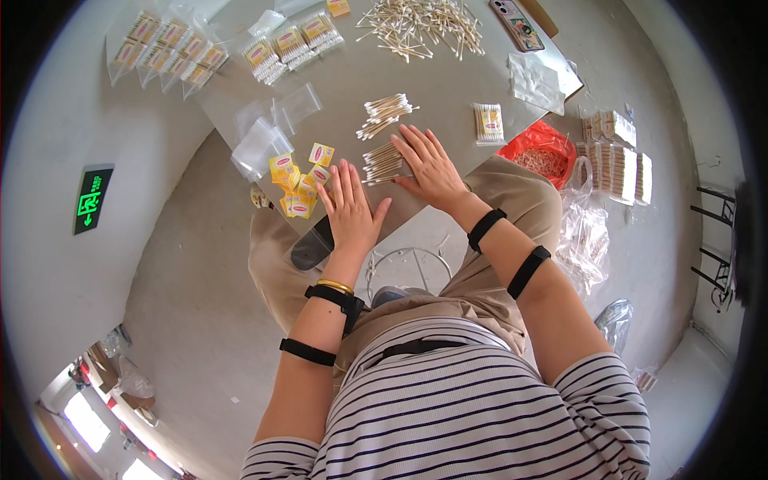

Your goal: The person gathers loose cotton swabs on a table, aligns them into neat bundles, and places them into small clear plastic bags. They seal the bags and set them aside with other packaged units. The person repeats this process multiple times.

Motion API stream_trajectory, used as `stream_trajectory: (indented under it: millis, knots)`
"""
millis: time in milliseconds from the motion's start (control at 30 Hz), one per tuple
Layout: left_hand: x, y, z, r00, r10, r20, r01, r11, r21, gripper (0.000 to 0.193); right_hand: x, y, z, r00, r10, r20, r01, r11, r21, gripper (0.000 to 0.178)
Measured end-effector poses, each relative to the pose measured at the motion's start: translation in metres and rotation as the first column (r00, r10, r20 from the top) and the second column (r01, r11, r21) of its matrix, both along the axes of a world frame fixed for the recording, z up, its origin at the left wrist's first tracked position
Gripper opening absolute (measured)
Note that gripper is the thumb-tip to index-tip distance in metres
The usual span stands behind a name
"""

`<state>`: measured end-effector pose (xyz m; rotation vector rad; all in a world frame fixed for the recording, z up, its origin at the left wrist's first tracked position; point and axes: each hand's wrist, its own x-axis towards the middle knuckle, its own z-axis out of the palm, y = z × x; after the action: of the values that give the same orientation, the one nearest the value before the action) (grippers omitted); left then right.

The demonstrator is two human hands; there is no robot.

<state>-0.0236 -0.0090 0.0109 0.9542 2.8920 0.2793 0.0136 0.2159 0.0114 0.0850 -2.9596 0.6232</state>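
Note:
Both my hands lie at the near edge of the grey table (pixel 328 104). My left hand (pixel 352 212) is flat with fingers spread, just right of a small heap of yellow printed cards (pixel 300 202). My right hand (pixel 432 170) is also open, its fingertips at the right end of a small row of cotton swabs (pixel 382 162). Beyond that row lies another loose bunch of cotton swabs (pixel 386 112). A filled pack of cotton swabs (pixel 488 122) with a yellow card stands to the right.
A large pile of loose swabs (pixel 420 28) is at the back. Clear bags (pixel 260 148) and filled swab packs (pixel 292 44) lie left. A phone (pixel 517 24) is far right. Below the table's right edge sit a red bag (pixel 546 152) and stacked packs (pixel 614 164).

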Motion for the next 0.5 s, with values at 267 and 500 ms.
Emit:
stream_trajectory:
  millis: [267, 500]
  knots:
    - [-0.015, 0.004, 0.002, 0.999, 0.026, -0.030, -0.023, 0.994, 0.104, 0.103, 0.004, 0.003, 0.010, 0.998, -0.044, -0.044, 0.040, 0.995, -0.086, 0.077]
    - [-0.033, 0.035, 0.012, 0.998, -0.034, -0.044, 0.040, 0.986, 0.161, 0.097, 0.016, 0.015, 0.014, 0.986, -0.159, -0.052, 0.151, 0.979, -0.134, 0.070]
